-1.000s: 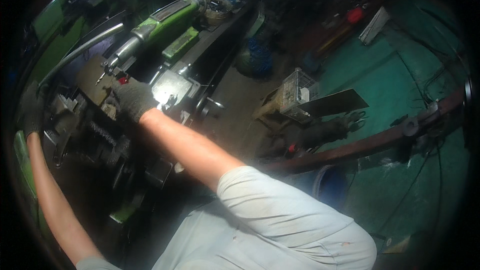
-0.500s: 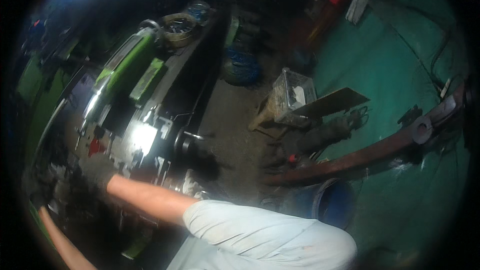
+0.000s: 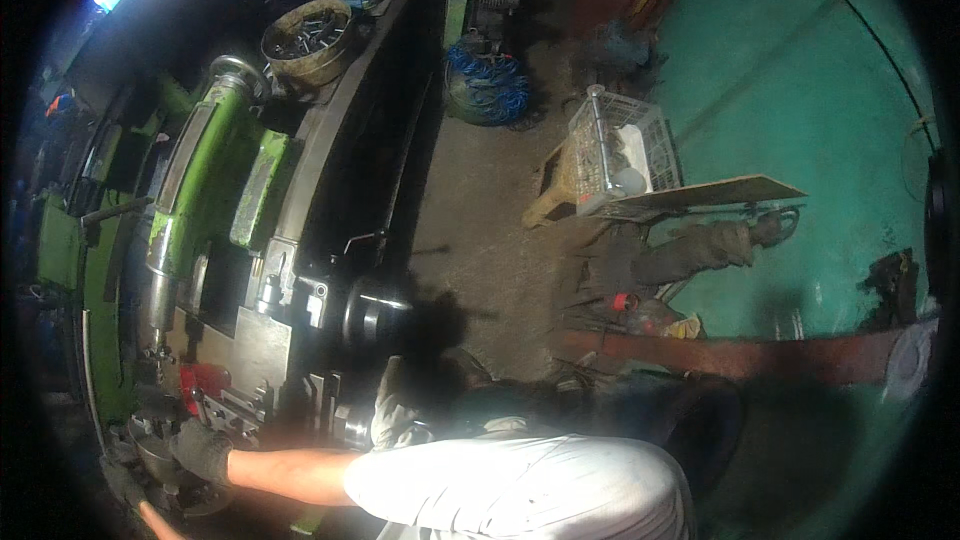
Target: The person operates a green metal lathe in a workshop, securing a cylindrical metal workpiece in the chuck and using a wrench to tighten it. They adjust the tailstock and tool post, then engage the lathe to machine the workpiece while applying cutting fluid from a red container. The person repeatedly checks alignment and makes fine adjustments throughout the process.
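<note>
The right hand (image 3: 203,452) and left hand (image 3: 122,480), gloved, are apart beside the lathe (image 3: 205,170)'s chuck (image 3: 154,458). Whether either grips, I cannot tell.

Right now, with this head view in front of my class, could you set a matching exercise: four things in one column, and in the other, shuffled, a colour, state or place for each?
Things
1. Right hand
2. Round tub
3. Crate
4. Tangled bundle

Descriptions
A. Blue, lying on the floor
B. Holding many small metal pieces
C. Dark-gloved, at the lower left of the picture
D. Next to a flat board

Right pairs: 1-C, 2-B, 3-D, 4-A
</note>
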### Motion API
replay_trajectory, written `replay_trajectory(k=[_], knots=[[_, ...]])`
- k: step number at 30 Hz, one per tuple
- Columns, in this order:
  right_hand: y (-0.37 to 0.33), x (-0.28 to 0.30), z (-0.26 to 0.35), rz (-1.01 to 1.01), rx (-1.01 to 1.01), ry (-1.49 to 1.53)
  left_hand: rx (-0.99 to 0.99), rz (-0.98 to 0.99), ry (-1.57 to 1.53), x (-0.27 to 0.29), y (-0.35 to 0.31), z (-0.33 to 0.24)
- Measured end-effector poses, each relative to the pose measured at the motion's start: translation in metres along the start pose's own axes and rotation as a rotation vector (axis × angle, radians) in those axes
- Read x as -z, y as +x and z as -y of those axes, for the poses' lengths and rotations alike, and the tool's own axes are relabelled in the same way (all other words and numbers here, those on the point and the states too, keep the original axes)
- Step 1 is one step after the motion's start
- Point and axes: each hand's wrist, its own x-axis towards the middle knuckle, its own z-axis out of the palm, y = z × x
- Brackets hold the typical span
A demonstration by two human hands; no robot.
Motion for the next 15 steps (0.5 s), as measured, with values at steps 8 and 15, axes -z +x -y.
replay_trajectory(k=[8, 15], knots=[[-0.014, 0.009, 0.003, 0.075, 0.014, 0.058, -0.110, 0.001, 0.251, -0.009, -0.027, 0.012], [0.002, -0.017, 0.003, 0.102, -0.066, 0.215, 0.080, 0.014, 0.231, 0.032, -0.010, -0.031]])
